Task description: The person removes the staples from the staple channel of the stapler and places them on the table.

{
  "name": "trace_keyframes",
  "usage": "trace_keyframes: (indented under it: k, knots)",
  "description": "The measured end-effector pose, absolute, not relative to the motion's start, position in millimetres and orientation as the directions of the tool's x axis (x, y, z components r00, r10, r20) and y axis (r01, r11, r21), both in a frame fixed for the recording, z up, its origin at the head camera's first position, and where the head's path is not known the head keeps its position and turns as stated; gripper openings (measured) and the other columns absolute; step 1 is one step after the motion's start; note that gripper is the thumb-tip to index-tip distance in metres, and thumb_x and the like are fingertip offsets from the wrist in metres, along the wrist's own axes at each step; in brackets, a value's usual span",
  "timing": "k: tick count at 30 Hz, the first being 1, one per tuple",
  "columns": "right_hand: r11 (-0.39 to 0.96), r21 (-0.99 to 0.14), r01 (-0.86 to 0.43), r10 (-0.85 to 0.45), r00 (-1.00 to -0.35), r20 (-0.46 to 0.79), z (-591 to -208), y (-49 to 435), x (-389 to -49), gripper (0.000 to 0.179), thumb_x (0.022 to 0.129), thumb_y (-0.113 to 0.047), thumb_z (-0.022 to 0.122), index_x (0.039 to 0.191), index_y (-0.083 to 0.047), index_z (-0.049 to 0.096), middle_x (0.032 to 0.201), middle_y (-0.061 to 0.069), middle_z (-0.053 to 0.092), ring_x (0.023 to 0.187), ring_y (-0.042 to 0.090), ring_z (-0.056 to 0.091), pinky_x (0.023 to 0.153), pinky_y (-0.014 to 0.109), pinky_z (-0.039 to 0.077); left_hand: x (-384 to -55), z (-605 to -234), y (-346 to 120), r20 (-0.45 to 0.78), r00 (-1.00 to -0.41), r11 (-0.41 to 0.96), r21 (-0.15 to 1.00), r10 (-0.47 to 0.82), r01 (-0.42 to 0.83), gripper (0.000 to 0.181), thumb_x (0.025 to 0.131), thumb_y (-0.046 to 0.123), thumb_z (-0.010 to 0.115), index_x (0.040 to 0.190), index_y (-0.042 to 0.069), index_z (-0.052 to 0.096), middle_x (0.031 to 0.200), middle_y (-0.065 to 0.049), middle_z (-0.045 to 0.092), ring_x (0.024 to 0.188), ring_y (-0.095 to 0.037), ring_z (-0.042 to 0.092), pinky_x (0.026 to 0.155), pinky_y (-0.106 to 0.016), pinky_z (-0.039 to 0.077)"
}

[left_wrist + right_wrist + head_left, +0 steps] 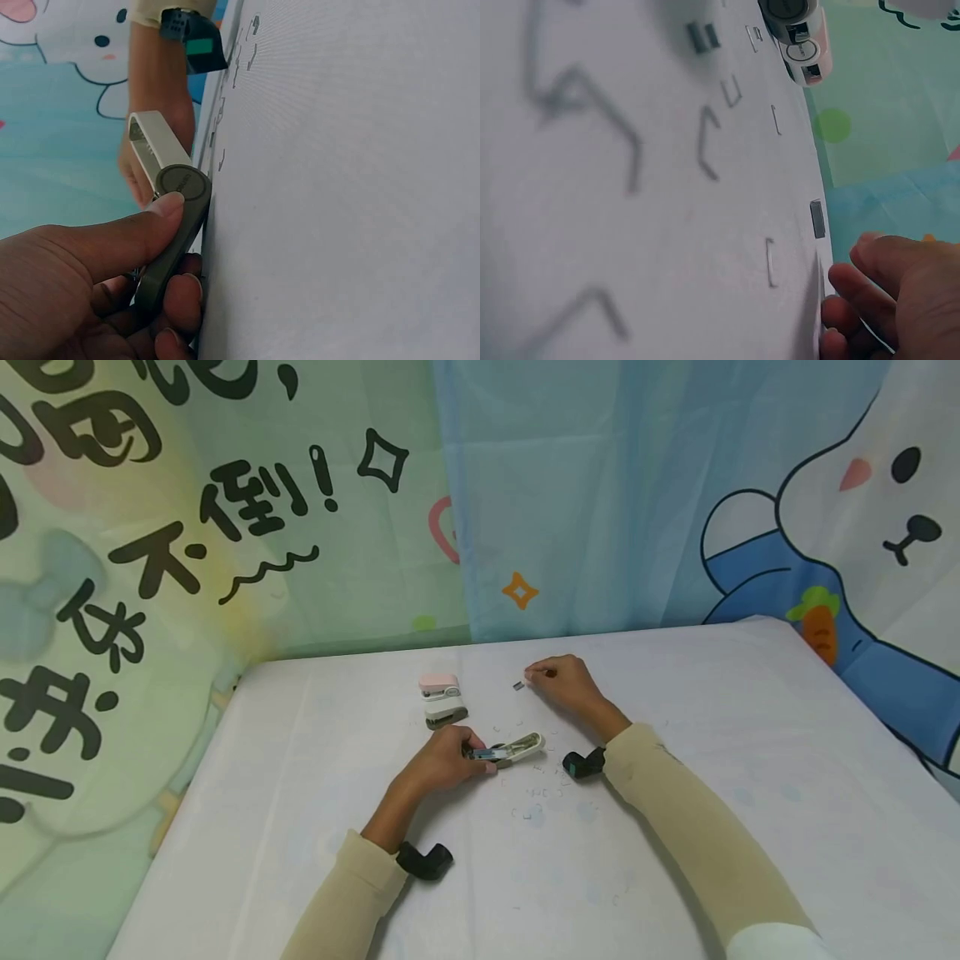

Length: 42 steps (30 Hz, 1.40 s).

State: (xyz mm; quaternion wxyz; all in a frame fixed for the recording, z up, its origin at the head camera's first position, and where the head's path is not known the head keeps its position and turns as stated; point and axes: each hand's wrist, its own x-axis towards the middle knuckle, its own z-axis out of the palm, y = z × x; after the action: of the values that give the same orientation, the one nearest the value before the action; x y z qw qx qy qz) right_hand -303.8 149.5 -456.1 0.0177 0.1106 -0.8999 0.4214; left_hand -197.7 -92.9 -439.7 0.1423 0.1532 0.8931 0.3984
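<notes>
Printed drapes back a white-covered worktop littered with loose staples. Left hand grips an unfolded stapler by one end, probably to leave the other unobstructed. Right hand relaxed, visibly holding nothing, just beside a staple strip, presumably placed for reach. Pink stapler, white-grey stapler beyond left.

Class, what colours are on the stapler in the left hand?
The stapler is mainly cream and dark olive-grey, clearest in the left wrist view.
</notes>
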Motion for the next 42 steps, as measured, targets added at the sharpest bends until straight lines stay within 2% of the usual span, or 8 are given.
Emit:
trace_keyframes:
  k: [4, 9, 12, 15, 24, 29, 36, 42]
  knots:
    - [0.658, -0.715, -0.237, -0.234, -0.967, 0.105, -448, 153, -298, 0.022, 0.096, -0.013, 0.061, 0.113, -0.006, 0.073, 0.116, 0.012, 0.066, 0.102, 0.027, 0.058, 0.087, 0.042, 0.045, -198, -439, -92, -0.133, -0.91, 0.635, 0.755, 0.392, 0.164, 0.019, 0.082, 0.018, 0.081, 0.09, 0.007, 0.068, 0.085, -0.001, 0.061, 0.071, -0.013, 0.052, 0.06, -0.028, 0.043]
    - [0.629, -0.703, -0.332, -0.346, -0.929, 0.13, -436, 156, -284, 0.022, 0.095, -0.013, 0.061, 0.111, -0.005, 0.073, 0.112, 0.013, 0.068, 0.091, 0.025, 0.058, 0.071, 0.038, 0.046, -198, -438, -93, -0.148, -0.909, 0.637, 0.757, 0.389, 0.149, 0.02, 0.082, 0.019, 0.08, 0.09, 0.007, 0.067, 0.086, -0.001, 0.061, 0.072, -0.014, 0.052, 0.061, -0.028, 0.043]
    - [0.562, -0.707, -0.429, -0.467, -0.871, 0.157, -428, 156, -274, 0.021, 0.095, -0.018, 0.064, 0.109, -0.005, 0.074, 0.107, 0.009, 0.07, 0.086, 0.021, 0.06, 0.068, 0.035, 0.046, -198, -439, -92, -0.151, -0.911, 0.637, 0.758, 0.384, 0.142, 0.021, 0.082, 0.02, 0.08, 0.09, 0.006, 0.067, 0.086, -0.001, 0.061, 0.072, -0.014, 0.052, 0.061, -0.028, 0.043]
    - [0.494, -0.723, -0.484, -0.593, -0.795, 0.127, -420, 154, -264, 0.024, 0.094, -0.023, 0.066, 0.11, -0.006, 0.074, 0.109, 0.004, 0.07, 0.089, 0.017, 0.061, 0.075, 0.035, 0.048, -198, -439, -94, -0.147, -0.913, 0.633, 0.762, 0.38, 0.14, 0.021, 0.082, 0.02, 0.08, 0.09, 0.006, 0.067, 0.086, -0.002, 0.06, 0.072, -0.015, 0.052, 0.06, -0.028, 0.043]
    - [0.413, -0.777, -0.474, -0.776, -0.629, -0.029, -411, 157, -244, 0.029, 0.089, -0.015, 0.072, 0.115, -0.004, 0.07, 0.111, 0.007, 0.068, 0.093, 0.02, 0.059, 0.076, 0.037, 0.049, -199, -439, -94, -0.143, -0.909, 0.632, 0.76, 0.391, 0.152, 0.02, 0.082, 0.02, 0.08, 0.09, 0.006, 0.068, 0.084, -0.001, 0.061, 0.068, -0.014, 0.051, 0.058, -0.029, 0.042]
    - [0.421, -0.752, -0.507, -0.787, -0.617, -0.024, -410, 159, -243, 0.018, 0.087, -0.002, 0.069, 0.104, -0.006, 0.074, 0.101, 0.002, 0.07, 0.08, 0.015, 0.058, 0.069, 0.033, 0.048, -201, -439, -91, -0.126, -0.895, 0.639, 0.743, 0.427, 0.2, 0.021, 0.082, 0.019, 0.08, 0.091, 0.005, 0.067, 0.081, 0.0, 0.061, 0.066, -0.012, 0.05, 0.056, -0.027, 0.041]
    - [0.472, -0.714, -0.517, -0.764, -0.644, -0.039, -410, 162, -257, 0.018, 0.089, -0.001, 0.068, 0.104, -0.007, 0.074, 0.1, 0.001, 0.071, 0.081, 0.013, 0.058, 0.07, 0.03, 0.049, -204, -431, -81, -0.049, -0.907, 0.688, 0.669, 0.418, 0.281, 0.018, 0.083, 0.02, 0.078, 0.088, 0.006, 0.067, 0.078, 0.002, 0.061, 0.066, -0.01, 0.052, 0.057, -0.026, 0.042]
    - [0.512, -0.744, -0.429, -0.671, -0.741, -0.035, -415, 170, -279, 0.016, 0.09, -0.002, 0.068, 0.104, -0.005, 0.074, 0.112, 0.009, 0.069, 0.102, 0.021, 0.062, 0.08, 0.033, 0.048, -215, -420, -67, 0.039, -0.939, 0.668, 0.693, 0.34, 0.271, 0.018, 0.086, 0.019, 0.074, 0.093, 0.003, 0.069, 0.08, -0.001, 0.065, 0.064, -0.012, 0.054, 0.056, -0.026, 0.044]
